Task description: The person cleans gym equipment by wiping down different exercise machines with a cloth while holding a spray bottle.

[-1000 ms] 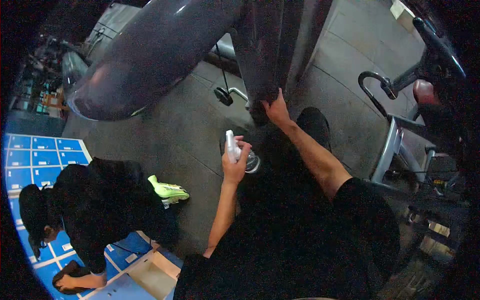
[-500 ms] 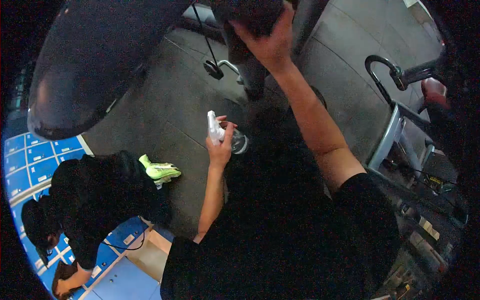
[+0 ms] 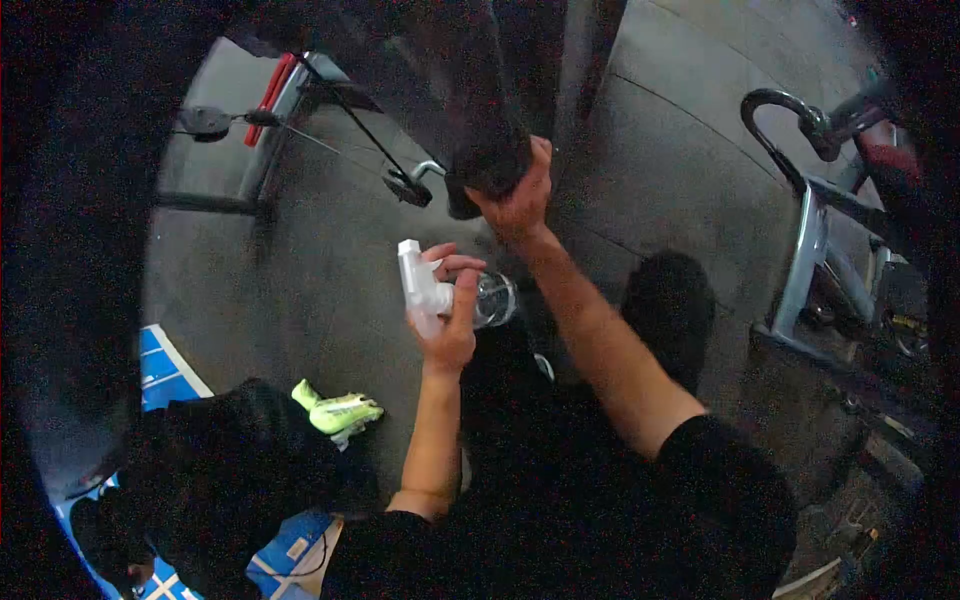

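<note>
My left hand point(image 3: 450, 335) is closed around a spray bottle point(image 3: 427, 290) with a white trigger head and a clear body. The bottle lies sideways in the grip, its nozzle end up and to the left. Higher and to the right, my right hand point(image 3: 520, 208) is bent round the lower end of a black thing point(image 3: 490, 165), thumb on one side and fingers on the other. Whether that is a cloth or a padded machine part is too dark to tell. It is up against a large dark machine point(image 3: 440, 60) overhead.
A person in black point(image 3: 240, 480) bends at lower left beside blue lockers point(image 3: 170, 370), with a yellow-green shoe point(image 3: 343, 412) on the grey floor point(image 3: 300, 320). Grey-framed gym equipment point(image 3: 808, 255) stands at right. Another frame with a red bar point(image 3: 270, 100) is at upper left.
My right hand has come down along the dark machine, nearer to my left hand. My left hand still holds the spray bottle. The view has shifted, bringing the red-barred frame into sight.
</note>
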{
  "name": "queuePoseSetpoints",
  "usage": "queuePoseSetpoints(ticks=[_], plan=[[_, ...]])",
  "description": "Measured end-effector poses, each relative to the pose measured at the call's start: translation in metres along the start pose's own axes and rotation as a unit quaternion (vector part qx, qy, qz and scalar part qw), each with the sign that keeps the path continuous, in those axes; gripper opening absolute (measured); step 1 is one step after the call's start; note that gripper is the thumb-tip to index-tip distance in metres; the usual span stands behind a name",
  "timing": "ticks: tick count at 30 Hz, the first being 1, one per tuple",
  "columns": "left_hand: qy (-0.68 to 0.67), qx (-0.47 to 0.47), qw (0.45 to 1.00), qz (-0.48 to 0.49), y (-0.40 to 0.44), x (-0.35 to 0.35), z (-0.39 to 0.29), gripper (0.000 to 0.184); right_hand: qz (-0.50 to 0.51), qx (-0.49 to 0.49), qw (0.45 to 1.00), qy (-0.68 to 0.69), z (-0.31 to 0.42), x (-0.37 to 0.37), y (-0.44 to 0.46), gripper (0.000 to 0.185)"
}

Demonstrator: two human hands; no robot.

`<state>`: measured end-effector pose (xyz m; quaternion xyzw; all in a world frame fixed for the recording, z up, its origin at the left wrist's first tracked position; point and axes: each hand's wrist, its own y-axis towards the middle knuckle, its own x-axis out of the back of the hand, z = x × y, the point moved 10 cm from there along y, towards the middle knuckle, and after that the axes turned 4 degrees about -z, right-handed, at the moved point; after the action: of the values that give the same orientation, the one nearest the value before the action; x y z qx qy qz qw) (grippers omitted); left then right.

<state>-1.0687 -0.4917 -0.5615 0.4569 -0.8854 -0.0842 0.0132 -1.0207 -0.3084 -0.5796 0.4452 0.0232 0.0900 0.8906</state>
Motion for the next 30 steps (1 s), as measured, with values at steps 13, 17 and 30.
queuePoseSetpoints(ticks=[13,17,30], plan=[[-0.033,-0.083,0.982,-0.168,0.021,0.012,-0.022,0.027,0.067,-0.171,0.981,-0.07,-0.099,0.005,-0.115,0.077],[0.042,-0.032,0.98,-0.191,0.017,0.019,-0.018,0.033,-0.016,-0.031,0.997,-0.068,0.025,0.01,0.027,0.072],[-0.043,-0.088,0.974,-0.203,0.01,0.036,-0.026,0.035,-0.011,-0.024,0.999,-0.028,-0.021,0.005,-0.017,0.082]])
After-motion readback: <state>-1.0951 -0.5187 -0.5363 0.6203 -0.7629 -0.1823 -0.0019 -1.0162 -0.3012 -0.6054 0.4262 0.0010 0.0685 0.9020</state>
